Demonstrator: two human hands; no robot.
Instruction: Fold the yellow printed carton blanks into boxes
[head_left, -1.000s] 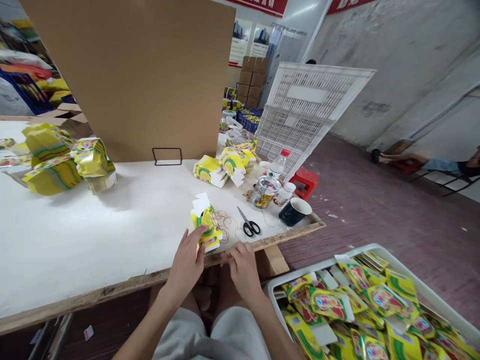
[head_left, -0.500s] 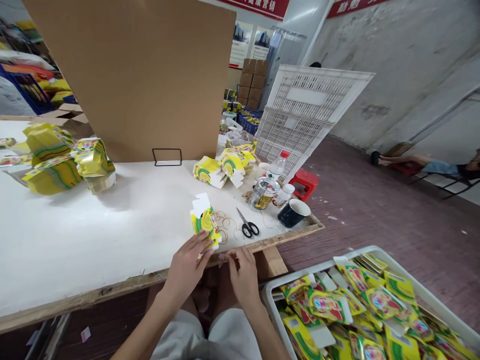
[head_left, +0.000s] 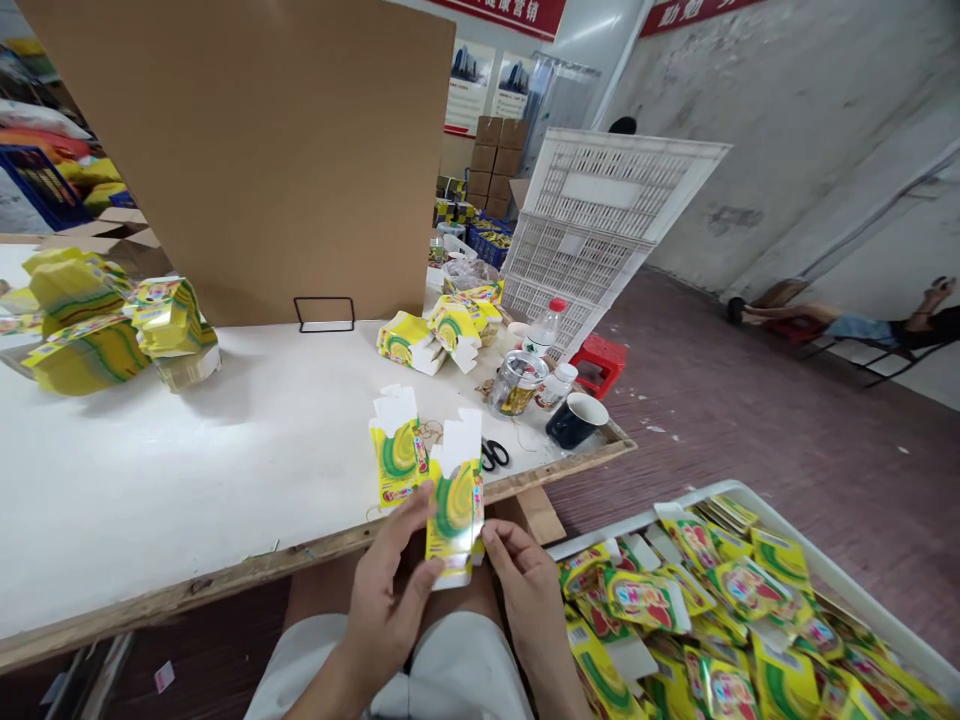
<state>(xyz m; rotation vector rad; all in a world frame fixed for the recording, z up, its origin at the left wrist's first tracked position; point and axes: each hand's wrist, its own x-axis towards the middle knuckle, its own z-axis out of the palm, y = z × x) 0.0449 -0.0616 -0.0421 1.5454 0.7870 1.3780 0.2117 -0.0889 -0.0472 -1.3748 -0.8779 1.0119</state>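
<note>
A yellow and green carton (head_left: pixel 453 515) with white flaps raised at its top is held over the table's front edge. My left hand (head_left: pixel 394 580) is closed on its left side, thumb across the lower front. At its right edge is my right hand (head_left: pixel 525 575), with thumb and fingers pinched together; anything small between them is hidden. Behind lies a second yellow carton (head_left: pixel 396 460) on the white table (head_left: pixel 292 440). Loose rubber bands (head_left: pixel 431 432) lie partly covered by the cartons. The black-handled scissors (head_left: pixel 495 454) are also partly covered.
Stacks of yellow cartons (head_left: pixel 90 345) stand at left, with more cartons (head_left: pixel 411 342) farther back. A jar (head_left: pixel 517 385) and a dark mug (head_left: pixel 576 420) stand near the right corner. A white crate (head_left: pixel 724 487) of cartons sits at lower right. A person reclines far right.
A carton is now lifted in my left hand and brought toward me, while another lies on the table. My right hand has moved right, to the lifted carton's edge.
</note>
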